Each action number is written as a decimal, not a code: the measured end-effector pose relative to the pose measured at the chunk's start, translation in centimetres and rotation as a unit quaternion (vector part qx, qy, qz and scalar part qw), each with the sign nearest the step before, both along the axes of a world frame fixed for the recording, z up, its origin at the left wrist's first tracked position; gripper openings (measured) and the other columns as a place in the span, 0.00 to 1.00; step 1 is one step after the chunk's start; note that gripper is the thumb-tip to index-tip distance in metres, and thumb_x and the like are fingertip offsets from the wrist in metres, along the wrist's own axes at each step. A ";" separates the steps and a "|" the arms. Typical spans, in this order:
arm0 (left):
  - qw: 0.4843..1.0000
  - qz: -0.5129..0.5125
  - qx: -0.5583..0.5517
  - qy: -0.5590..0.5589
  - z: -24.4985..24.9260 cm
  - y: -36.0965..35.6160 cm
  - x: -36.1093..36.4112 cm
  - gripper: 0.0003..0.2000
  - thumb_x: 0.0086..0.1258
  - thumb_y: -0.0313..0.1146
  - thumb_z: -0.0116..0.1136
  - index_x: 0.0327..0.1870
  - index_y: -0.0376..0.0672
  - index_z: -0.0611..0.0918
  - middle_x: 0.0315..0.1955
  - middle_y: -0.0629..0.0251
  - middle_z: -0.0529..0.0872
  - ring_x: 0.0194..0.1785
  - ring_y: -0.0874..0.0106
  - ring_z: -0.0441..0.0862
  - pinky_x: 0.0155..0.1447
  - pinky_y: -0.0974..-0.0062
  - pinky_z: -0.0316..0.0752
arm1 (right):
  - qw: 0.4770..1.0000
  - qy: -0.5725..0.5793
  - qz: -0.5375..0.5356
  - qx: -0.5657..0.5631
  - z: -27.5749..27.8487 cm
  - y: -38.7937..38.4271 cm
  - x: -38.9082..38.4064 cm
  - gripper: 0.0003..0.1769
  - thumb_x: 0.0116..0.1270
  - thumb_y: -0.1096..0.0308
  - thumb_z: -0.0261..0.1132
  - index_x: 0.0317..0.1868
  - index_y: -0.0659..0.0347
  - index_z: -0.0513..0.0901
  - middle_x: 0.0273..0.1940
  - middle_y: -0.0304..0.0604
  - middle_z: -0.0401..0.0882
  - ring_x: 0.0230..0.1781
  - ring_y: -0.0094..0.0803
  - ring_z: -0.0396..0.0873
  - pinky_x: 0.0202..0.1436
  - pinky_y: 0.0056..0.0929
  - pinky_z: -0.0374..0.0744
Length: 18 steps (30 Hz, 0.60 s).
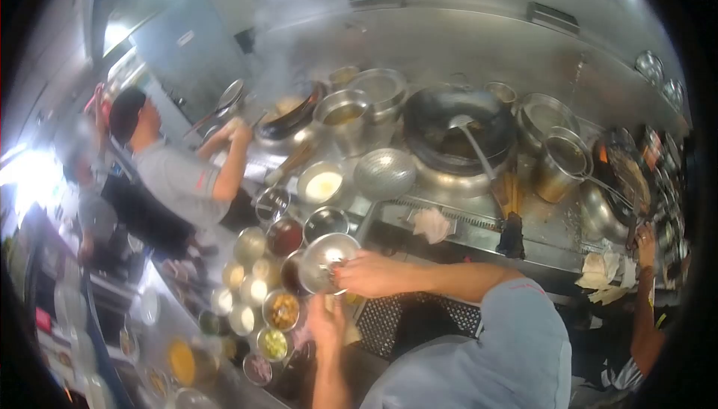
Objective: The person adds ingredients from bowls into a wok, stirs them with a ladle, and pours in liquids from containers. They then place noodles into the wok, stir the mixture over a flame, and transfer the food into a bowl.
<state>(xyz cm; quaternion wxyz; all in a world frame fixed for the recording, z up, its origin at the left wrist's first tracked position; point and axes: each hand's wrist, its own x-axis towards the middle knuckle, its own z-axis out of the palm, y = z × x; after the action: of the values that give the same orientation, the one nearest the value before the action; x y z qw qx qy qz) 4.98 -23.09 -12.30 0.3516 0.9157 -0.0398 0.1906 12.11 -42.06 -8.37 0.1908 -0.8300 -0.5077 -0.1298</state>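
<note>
A shiny metal bowl (pixel 320 263) is tilted above a cluster of ingredient containers. My left hand (pixel 327 325) grips its lower edge from below, fingers closed. From the right, my right hand (pixel 372 274) reaches over the bowl's rim with its fingers together. Its fingertips are partly inside the bowl, and what they hold is too small to make out. Nearest the hands are a container of orange-brown pieces (pixel 283 310), one of chopped green pieces (pixel 273 344) and one of dark red sauce (pixel 285 237).
Beyond the stove edge, a large black wok (pixel 452 143) holds a ladle (pixel 479 151). Left of it lie a perforated strainer (pixel 385 174) and a pot (pixel 342 116). A person (pixel 176 169) works at a steaming wok on the left. Another person's arm (pixel 646 289) reaches a pan at right.
</note>
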 end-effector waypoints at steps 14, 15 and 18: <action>0.984 -0.161 -0.052 0.053 -2.1 -18.5 6.8 0.13 0.62 0.29 0.63 0.47 0.40 0.79 0.39 0.52 0.82 0.44 0.52 0.81 0.48 0.62 0.74 | 0.516 0.466 -0.580 0.425 -6.4 -33.1 -7.1 0.20 0.69 0.62 0.58 0.55 0.66 0.71 0.27 0.47 0.77 0.17 0.33 0.74 0.20 0.31 0.72; 0.983 -0.165 -0.054 0.059 -1.8 -18.7 7.5 0.13 0.61 0.29 0.63 0.47 0.40 0.79 0.39 0.52 0.81 0.44 0.52 0.81 0.47 0.62 0.75 | 0.449 0.489 -0.557 0.498 -3.3 -31.8 -7.5 0.17 0.69 0.62 0.59 0.53 0.64 0.71 0.24 0.39 0.72 0.17 0.25 0.69 0.19 0.27 0.69; 0.980 -0.181 -0.050 0.070 -2.1 -18.4 9.7 0.14 0.59 0.29 0.64 0.46 0.43 0.79 0.39 0.54 0.81 0.43 0.53 0.80 0.46 0.60 0.75 | 0.496 0.458 -0.536 0.506 -1.2 -32.6 -5.6 0.19 0.66 0.68 0.61 0.55 0.65 0.71 0.22 0.35 0.71 0.18 0.23 0.70 0.19 0.25 0.69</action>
<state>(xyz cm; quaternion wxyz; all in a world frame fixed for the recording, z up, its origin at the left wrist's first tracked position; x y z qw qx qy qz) 14.68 -41.53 -14.39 0.4271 0.8858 -0.1705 0.0615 6.49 -74.63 -9.57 0.6779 -0.6467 0.3469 -0.0433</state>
